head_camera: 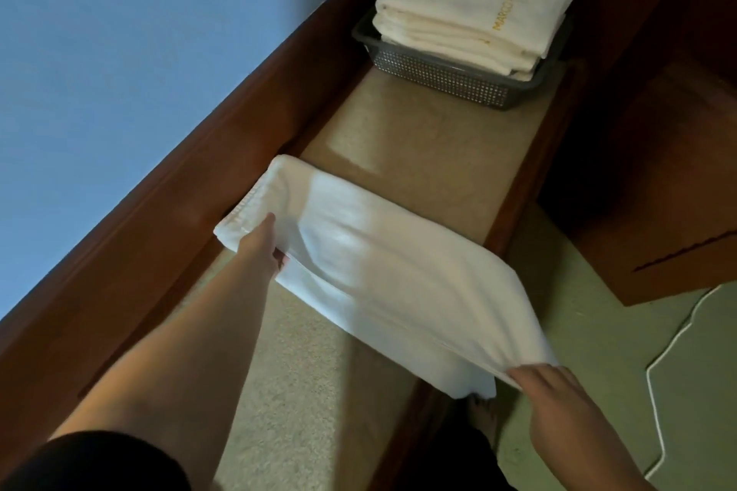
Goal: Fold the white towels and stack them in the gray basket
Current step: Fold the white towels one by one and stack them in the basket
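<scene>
Across the tan counter point(418, 139) I see my left hand point(261, 241) and right hand point(544, 383) each pinching an end of the white towel point(371, 267), well short of the gray basket point(438, 78) of folded towels point(474, 0), white cord point(662, 355) beside.

Soft matt cloth towel point(383, 271); perforated plastic basket point(438, 78); glossy wood frame point(167, 211)

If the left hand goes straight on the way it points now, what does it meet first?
Probably the wooden rail beside the blue wall. The left hand, gripping the white towel, points up and slightly right toward it; depth is unclear.
</scene>
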A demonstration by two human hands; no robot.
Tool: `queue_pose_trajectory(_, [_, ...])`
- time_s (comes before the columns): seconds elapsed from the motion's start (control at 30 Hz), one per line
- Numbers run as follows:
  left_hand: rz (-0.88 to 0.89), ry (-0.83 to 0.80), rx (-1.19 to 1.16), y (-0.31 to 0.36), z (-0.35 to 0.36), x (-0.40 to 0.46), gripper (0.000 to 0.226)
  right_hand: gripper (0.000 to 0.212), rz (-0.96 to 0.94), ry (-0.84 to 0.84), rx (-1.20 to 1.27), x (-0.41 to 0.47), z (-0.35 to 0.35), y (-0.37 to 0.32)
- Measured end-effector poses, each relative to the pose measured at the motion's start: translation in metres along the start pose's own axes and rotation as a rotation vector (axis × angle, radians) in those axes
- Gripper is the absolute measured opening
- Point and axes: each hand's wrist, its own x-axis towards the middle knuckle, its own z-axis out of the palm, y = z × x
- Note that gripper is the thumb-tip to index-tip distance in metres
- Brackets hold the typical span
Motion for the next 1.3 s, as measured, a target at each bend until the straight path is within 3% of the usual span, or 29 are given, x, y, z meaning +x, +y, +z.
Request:
queue_pose_trajectory(0.13, [-0.007, 0.085, -0.031, 0.018, -0.002, 0.039, 0.04, 0.063, 0.124, 0.027, 0.042, -0.012, 0.002, 0.005])
queue_pose_trajectory(0.23, [0.015, 0.139, -0.17, 0.027, -0.009, 0.05, 0.044, 0.031, 0.187, 0.033, 0.076, -0.02, 0.014, 0.015])
queue_pose_trajectory(0.4, [0.223, 0.162, -0.305, 0.033, -0.018, 0.036, 0.041, 0.048, 0.142, 0.11, 0.132, -0.019, -0.006, -0.011])
queue_pose_trajectory(0.5, [0.211, 0.169, -0.242, 0.027, -0.03, 0.042, 0.04, 0.049, 0.089, -0.012, 0.151, -0.027, 0.004, -0.012])
queue_pose_trajectory(0.6, [0.106, 0.1, -0.141, 0.008, -0.038, 0.055, 0.018, 0.071, 0.107, -0.344, 0.309, -0.03, 0.014, 0.002])
queue_pose_trajectory(0.67, [0.066, 0.065, -0.055, -0.003, -0.034, 0.055, 0.007, 0.069, 0.224, -0.558, 0.434, -0.023, 0.003, 0.003])
queue_pose_trajectory(0.8, [0.047, -0.003, 0.137, -0.021, -0.016, 0.022, 0.04, 0.046, 0.416, -0.461, 0.488, 0.01, -0.018, 0.008])
queue_pose_trajectory(0.97, [0.074, -0.058, 0.228, -0.076, 0.007, -0.033, 0.019, 0.039, 0.446, -0.422, 0.424, 0.059, -0.042, 0.018])
queue_pose_trajectory(1.17, [0.036, -0.026, 0.292, -0.165, 0.031, -0.085, 0.04, 0.048, 0.471, -0.456, 0.475, 0.127, -0.049, 0.024])
queue_pose_trajectory(1.3, [0.042, 0.062, 0.493, -0.2, 0.052, -0.119, 0.035, 0.061, 0.436, -0.55, 0.432, 0.167, -0.038, 0.039])
